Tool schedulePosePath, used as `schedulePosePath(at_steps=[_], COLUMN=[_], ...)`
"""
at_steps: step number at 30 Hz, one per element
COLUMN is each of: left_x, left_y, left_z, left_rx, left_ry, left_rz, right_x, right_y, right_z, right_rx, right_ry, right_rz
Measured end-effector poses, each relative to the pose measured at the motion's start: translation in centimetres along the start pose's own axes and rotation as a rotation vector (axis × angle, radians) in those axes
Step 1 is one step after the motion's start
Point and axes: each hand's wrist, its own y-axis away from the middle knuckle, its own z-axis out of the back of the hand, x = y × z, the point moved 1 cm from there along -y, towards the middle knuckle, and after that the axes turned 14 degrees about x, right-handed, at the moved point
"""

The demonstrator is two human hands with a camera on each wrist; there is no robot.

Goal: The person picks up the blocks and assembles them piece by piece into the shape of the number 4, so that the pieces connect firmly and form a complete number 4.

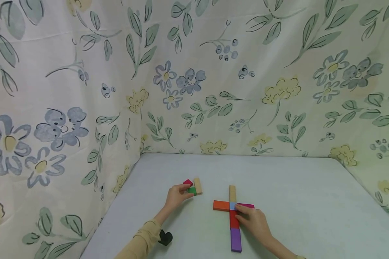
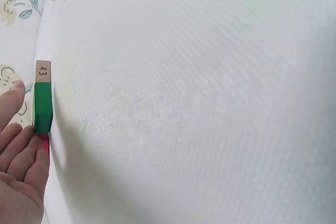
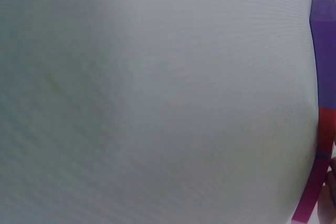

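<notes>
Four-armed block cross (image 1: 234, 219) is laid; its light blue block (image 1: 232, 206) is touched by the unclenched right hand (image 1: 256, 223). Left of the cross, nothing is gripped by the relaxed left hand (image 1: 177, 198); wooden block (image 1: 198, 185), green block (image 1: 192, 190), pink block (image 1: 188, 182) judged unplaced.

Block cross (image 1: 233, 220) on table (image 1: 288, 180), other blocks (image 1: 198, 186) left, heart piece (image 1: 166, 238) before them

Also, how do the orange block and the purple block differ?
The orange block lies crosswise in the head view; the purple block runs lengthwise. The orange block adjoins the light-blue block, while the purple block adjoins the red block. Both lie flat on the table, in one cross-shaped arrangement.
</notes>
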Motion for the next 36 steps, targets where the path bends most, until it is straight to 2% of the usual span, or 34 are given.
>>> schedulePosePath(at_steps=[9, 12, 14, 16, 18, 21, 25, 36], left_x=[0.7, 0.9, 1.0, 1.0, 1.2, 1.4, 1.5, 1.5], left_y=[-0.6, -0.5, -0.3, -0.3, -0.4, -0.7, -0.9, -0.6], left_z=[-0.1, 0.0, 0.1, 0.2, 0.1, 0.0, -0.2, -0.1], left_rx=[0.017, 0.014, 0.003, -0.003, -0.007, -0.005, -0.007, -0.011], left_ry=[-0.030, -0.038, -0.065, -0.075, -0.070, -0.052, -0.048, -0.021], left_rz=[0.018, -0.021, -0.075, -0.103, -0.095, -0.043, -0.008, -0.013], right_x=[0.2, 0.4, 0.4, 0.5, 0.4, 0.4, 0.4, 0.2], right_y=[0.0, 0.0, 0.0, 0.0, 0.0, 0.0, 0.0, -0.1], right_z=[0.1, 0.2, 0.2, 0.2, 0.2, 0.2, 0.2, 0.1], right_rx=[0.026, 0.033, 0.036, 0.036, 0.036, 0.038, 0.045, 0.033], right_ry=[-0.021, -0.020, -0.019, -0.019, -0.022, -0.020, -0.019, -0.027], right_rz=[-0.021, -0.020, -0.024, -0.026, -0.031, -0.031, -0.032, -0.036])
